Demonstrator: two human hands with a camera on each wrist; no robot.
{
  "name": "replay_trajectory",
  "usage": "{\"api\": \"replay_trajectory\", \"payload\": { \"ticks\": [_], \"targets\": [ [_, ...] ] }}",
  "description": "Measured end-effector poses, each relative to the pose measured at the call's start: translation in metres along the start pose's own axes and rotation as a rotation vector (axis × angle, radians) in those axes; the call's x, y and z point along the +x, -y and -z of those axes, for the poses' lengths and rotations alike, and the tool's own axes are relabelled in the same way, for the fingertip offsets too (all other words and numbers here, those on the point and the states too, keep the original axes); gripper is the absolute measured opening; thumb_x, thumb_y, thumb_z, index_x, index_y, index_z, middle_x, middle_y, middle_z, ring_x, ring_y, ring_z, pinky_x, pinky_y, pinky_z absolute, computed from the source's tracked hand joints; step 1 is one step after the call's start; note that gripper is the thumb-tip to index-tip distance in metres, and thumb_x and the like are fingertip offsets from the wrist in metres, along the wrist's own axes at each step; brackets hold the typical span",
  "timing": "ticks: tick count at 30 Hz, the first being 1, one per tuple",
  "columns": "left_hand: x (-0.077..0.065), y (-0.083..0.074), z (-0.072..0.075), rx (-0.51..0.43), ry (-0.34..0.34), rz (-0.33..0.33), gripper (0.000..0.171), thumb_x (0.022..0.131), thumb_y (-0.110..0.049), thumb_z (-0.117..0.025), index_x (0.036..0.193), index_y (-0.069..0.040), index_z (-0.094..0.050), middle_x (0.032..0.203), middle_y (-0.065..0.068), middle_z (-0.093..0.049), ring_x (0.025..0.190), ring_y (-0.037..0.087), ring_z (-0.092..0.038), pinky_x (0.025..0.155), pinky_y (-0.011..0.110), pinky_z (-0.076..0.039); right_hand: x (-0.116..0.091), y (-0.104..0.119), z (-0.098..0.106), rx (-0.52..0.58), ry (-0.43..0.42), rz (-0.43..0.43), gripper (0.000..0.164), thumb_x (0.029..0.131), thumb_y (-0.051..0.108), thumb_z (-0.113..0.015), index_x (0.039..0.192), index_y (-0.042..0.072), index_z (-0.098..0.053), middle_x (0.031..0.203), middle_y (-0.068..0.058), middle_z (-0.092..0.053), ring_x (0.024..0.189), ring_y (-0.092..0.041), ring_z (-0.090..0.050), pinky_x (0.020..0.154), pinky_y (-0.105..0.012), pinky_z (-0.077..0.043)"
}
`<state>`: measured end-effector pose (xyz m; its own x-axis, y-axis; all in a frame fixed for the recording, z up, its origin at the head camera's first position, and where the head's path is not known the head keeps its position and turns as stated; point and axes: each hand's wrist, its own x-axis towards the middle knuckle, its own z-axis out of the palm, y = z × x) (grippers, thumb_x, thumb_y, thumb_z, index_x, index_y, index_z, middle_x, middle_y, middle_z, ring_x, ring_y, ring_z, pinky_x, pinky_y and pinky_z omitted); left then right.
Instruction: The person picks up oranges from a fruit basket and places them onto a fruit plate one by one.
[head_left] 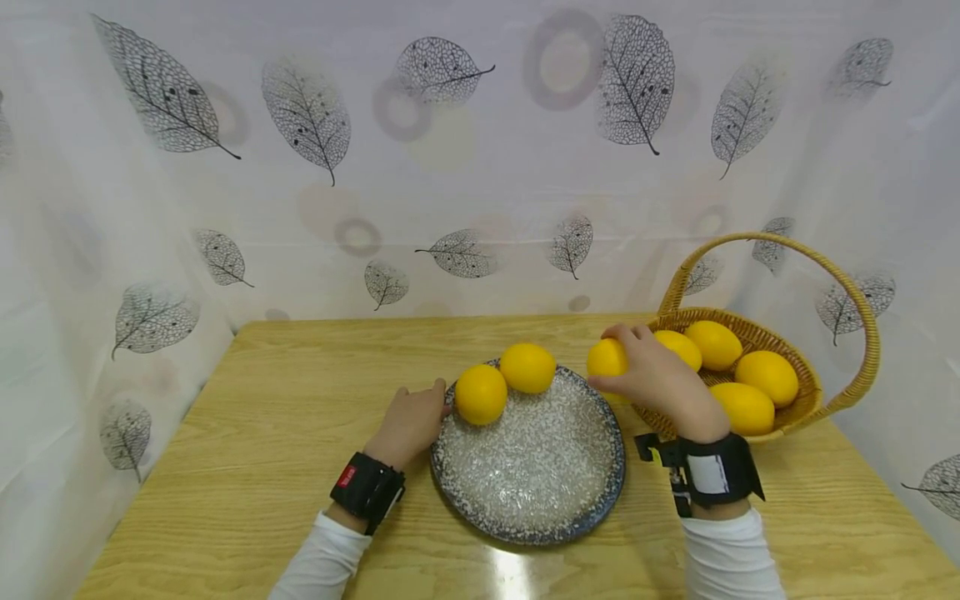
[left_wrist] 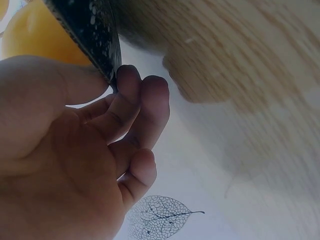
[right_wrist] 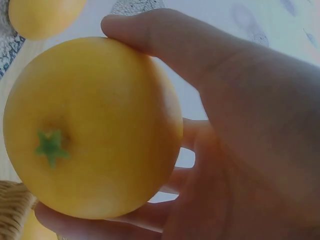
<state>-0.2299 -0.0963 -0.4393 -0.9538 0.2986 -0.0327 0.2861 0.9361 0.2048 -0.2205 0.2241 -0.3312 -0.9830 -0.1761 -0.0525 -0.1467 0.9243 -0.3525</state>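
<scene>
My right hand (head_left: 667, 383) grips a round yellow orange (head_left: 606, 358) between the plate and the basket. Up close in the right wrist view, that orange (right_wrist: 100, 120) shows a green star-shaped stem mark, with the thumb on one side and fingers around the other. My left hand (head_left: 411, 423) pinches the left rim of a speckled grey plate (head_left: 532, 475) with a dark edge. In the left wrist view the thumb and fingertips meet at the plate's rim (left_wrist: 95, 35). Two oranges, one at the left (head_left: 481, 395) and one behind (head_left: 528, 367), sit on the plate's far-left part.
A wicker basket (head_left: 806, 392) with a tall arched handle (head_left: 870, 333) stands at the right, holding several oranges (head_left: 767, 377). Everything is on a light wooden table (head_left: 247, 467). A pale curtain (head_left: 480, 192) with leaf prints hangs behind and at both sides.
</scene>
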Motion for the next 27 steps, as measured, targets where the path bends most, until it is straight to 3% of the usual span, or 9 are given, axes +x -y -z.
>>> {"api": "replay_trajectory", "payload": {
  "ticks": [13, 27],
  "targets": [
    [0.0, 0.001, 0.0, -0.006, -0.009, -0.005, 0.04, 0.103, -0.018, -0.058, 0.136, 0.005, -0.055, 0.103, 0.018, -0.078, 0.102, 0.031, -0.075, 0.105, 0.059, -0.045, 0.013, 0.006, -0.02, 0.029, 0.059, -0.023, 0.076, 0.09, 0.049, -0.071, 0.146, 0.006, -0.044, 0.137, -0.03, -0.048, 0.092, -0.035, -0.063, 0.076, -0.046, -0.056],
    [0.002, 0.0, -0.001, -0.009, 0.015, 0.01, 0.039, 0.103, -0.017, -0.057, 0.136, 0.004, -0.054, 0.103, 0.017, -0.078, 0.102, 0.03, -0.075, 0.105, 0.057, -0.045, 0.03, 0.006, -0.046, 0.033, 0.071, 0.0, 0.076, 0.088, 0.044, -0.075, 0.142, -0.001, -0.045, 0.13, -0.033, -0.049, 0.091, -0.036, -0.063, 0.075, -0.044, -0.056]
  ]
}}
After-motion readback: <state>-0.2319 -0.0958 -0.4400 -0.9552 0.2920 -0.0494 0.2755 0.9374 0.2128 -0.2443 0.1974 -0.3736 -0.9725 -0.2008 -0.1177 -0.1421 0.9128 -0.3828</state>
